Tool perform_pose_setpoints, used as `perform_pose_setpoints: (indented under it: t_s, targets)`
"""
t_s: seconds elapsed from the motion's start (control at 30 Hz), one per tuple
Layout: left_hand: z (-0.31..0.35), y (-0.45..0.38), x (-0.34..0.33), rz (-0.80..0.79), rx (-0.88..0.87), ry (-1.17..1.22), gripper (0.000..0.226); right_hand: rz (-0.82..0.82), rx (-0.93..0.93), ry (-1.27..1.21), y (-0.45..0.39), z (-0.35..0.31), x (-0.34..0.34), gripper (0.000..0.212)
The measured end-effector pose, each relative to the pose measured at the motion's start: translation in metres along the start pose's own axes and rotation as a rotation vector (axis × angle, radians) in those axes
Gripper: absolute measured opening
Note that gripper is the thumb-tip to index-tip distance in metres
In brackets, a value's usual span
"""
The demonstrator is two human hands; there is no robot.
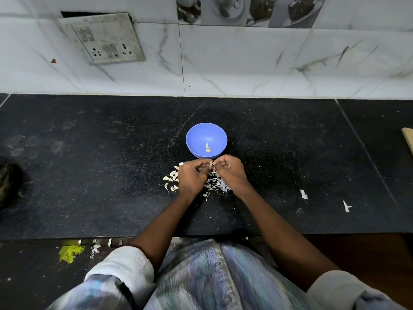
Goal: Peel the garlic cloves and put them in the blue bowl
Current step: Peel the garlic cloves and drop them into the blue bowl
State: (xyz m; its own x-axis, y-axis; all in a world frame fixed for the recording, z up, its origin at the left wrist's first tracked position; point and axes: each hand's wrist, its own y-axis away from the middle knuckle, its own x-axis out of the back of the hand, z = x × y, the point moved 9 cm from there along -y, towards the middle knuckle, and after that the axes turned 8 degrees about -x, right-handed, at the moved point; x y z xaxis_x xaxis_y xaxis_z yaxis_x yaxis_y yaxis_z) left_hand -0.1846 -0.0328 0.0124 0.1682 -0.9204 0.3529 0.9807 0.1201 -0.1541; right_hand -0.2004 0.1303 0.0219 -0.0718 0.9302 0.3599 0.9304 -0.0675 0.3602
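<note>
The left hand (191,176) and right hand (230,170) together pinch one garlic clove (212,164) between their fingertips, just before the blue bowl (206,140).

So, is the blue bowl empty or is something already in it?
Not empty. The blue bowl stands upright and holds two small peeled garlic cloves on its bottom; the rest of its inside is bare.

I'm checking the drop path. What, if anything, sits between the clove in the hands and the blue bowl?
Nothing visible. Both hands pinch the garlic clove just short of the blue bowl's near rim; the bowl is open, holding two peeled cloves.
</note>
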Motion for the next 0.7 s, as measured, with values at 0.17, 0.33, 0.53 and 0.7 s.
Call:
perform_pose_setpoints:
  t_s: [0.17, 0.33, 0.53, 0.7]
  targets:
    - [-0.016, 0.008, -0.004, 0.059, 0.25, 0.439, 0.017, 0.01, -0.047, -0.04, -0.001, 0.009, 0.003, 0.01]
    - [-0.024, 0.011, -0.006, 0.076, 0.312, 0.523, 0.023, 0.077, -0.04, 0.035, -0.002, 0.007, 0.014, 0.019]
    - [-0.019, 0.008, -0.001, 0.008, 0.188, 0.263, 0.016, 0.079, -0.014, 0.149, -0.005, 0.015, 0.012, 0.015]
    - [-0.008, 0.004, 0.002, -0.026, 0.027, 0.052, 0.015, -0.012, -0.043, 0.01, -0.003, 0.012, 0.005, 0.017]
